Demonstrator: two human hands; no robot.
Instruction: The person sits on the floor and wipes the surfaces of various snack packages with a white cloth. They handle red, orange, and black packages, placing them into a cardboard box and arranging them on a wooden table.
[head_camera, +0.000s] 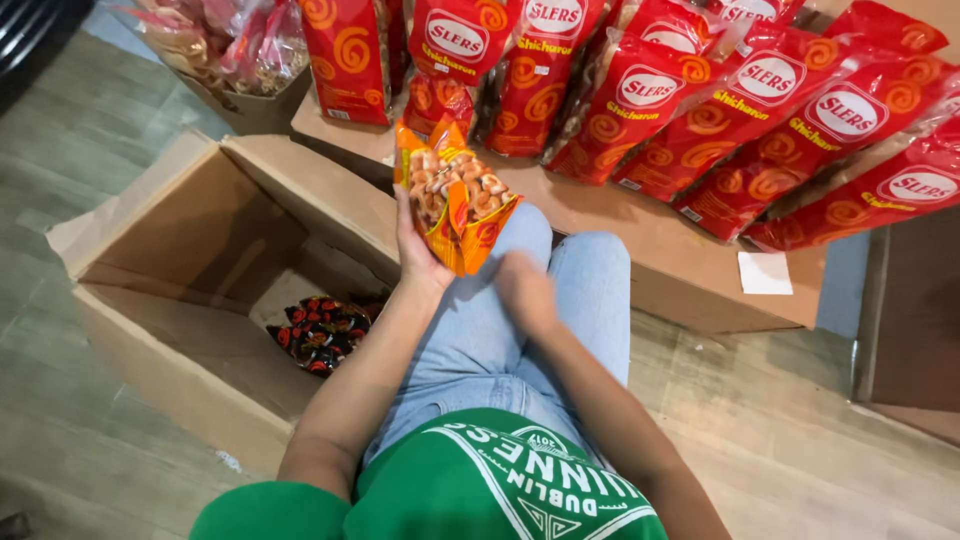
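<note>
My left hand (415, 250) grips an orange snack bag (455, 195) with a clear window showing pale crisps, held up over my knee. Just right of the bag, my right hand (525, 290) is blurred; its fingers look curled and nothing is in it. An open cardboard box (190, 250) stands at my left. A dark packet with red marks (322, 335) lies at its bottom.
Several red snack bags with orange swirls (700, 110) lie in a row on a flat cardboard box (690, 275) ahead. A box of clear-wrapped goods (235, 50) sits at the back left. Another cardboard box (915, 320) stands at the right. The floor is pale wood.
</note>
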